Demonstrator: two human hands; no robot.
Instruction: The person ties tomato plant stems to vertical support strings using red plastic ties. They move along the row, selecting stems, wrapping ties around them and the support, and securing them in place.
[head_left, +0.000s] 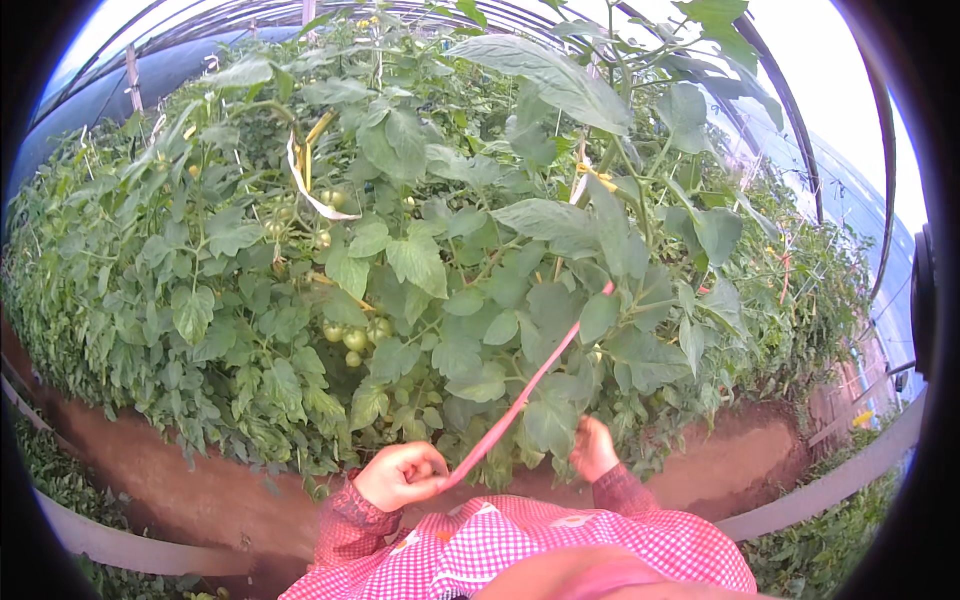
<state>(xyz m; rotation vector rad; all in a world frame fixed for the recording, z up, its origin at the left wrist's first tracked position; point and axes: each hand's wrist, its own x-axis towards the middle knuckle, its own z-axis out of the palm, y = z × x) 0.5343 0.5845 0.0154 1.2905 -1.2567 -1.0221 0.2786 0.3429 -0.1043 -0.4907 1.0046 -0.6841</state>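
My left hand (405, 474) pinches the lower end of a long pink plastic strip (517, 409). Stretched taut, the strip runs up and to the right to a tomato plant (626, 176), where leaves hide its far end. My right hand (594, 448) is low beside a drooping tomato leaf (551, 421). Its fingers are curled and partly out of sight, so whether it holds anything is unclear. Higher on the same plant, a yellow tie (596, 176) is knotted by a white string. Left of the strip hangs a cluster of green tomatoes (355, 340).
Dense tomato foliage (247, 315) fills the row ahead. A white strip (300, 180) and a yellow tie (319, 131) hang at upper left. Bare soil (187, 457) runs along the row's foot. Dark greenhouse hoops (795, 120) arch overhead. My checked pink apron (510, 540) is below my hands.
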